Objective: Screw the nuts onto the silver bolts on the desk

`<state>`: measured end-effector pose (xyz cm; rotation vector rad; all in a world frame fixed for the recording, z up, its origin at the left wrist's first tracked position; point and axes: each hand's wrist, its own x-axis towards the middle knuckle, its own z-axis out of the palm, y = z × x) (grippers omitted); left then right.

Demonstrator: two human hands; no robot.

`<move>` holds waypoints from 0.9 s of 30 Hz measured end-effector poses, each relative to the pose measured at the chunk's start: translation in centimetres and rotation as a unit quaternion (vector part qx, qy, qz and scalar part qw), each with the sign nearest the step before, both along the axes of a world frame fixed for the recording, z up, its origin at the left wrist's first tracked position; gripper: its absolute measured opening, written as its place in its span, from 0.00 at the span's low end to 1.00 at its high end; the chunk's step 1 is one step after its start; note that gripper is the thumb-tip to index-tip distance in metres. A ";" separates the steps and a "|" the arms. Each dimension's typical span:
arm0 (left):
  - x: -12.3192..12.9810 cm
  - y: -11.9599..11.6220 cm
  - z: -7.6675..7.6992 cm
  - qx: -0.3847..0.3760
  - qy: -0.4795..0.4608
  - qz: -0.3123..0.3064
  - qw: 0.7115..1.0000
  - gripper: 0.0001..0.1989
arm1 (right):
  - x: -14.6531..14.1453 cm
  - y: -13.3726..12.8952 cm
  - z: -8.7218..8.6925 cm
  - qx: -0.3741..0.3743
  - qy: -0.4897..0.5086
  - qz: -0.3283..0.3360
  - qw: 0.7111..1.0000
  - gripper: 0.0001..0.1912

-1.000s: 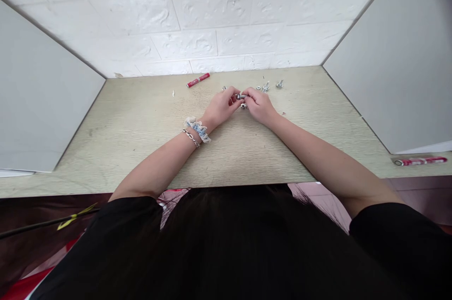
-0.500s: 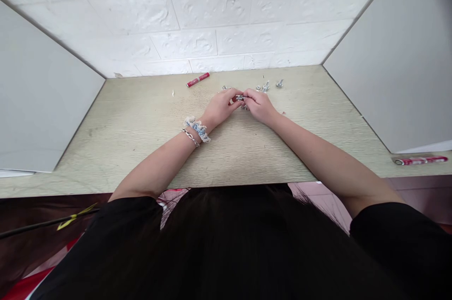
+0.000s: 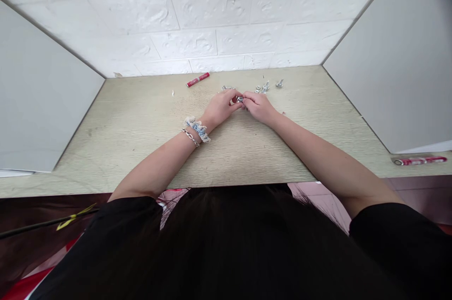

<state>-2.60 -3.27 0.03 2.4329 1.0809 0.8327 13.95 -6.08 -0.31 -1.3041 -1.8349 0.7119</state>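
Note:
Between the fingertips of both hands is a small silvery metal piece (image 3: 240, 99), possibly a bolt with a nut; its details are too small to tell. My left hand (image 3: 221, 107) pinches it from the left, with a scrunchie and chain bracelet on the wrist. My right hand (image 3: 260, 106) is closed on it from the right, fingers pressed together. Just beyond my left hand lie more metal parts (image 3: 228, 88), partly hidden by its fingers. Behind my right hand sit several bolts and nuts (image 3: 265, 87), and a separate bolt (image 3: 279, 84) is farther right.
A red tube (image 3: 198, 79) lies near the white brick wall, and another red tube (image 3: 420, 161) is at the right front of the wooden table (image 3: 141, 125). Grey panels (image 3: 42, 93) stand at both sides. A small white scrap (image 3: 173, 93) lies left of the hands.
The metal piece between my fingers has turned and shows a rounder face. My right fingers have shifted slightly, and more of the parts behind them shows.

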 end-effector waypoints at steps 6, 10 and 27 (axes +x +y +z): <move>0.0 0.1 0.0 0.002 0.011 0.003 1.000 0.08 | -0.1 0.1 0.0 -0.007 -0.030 -0.001 1.000 0.11; 0.0 0.1 0.0 0.001 0.020 0.003 1.000 0.07 | -0.2 0.2 0.0 -0.004 -0.052 -0.003 0.999 0.11; 0.1 -0.3 0.3 -0.044 0.079 -0.015 0.996 0.09 | -0.2 0.3 -0.3 0.042 -0.113 0.016 0.993 0.10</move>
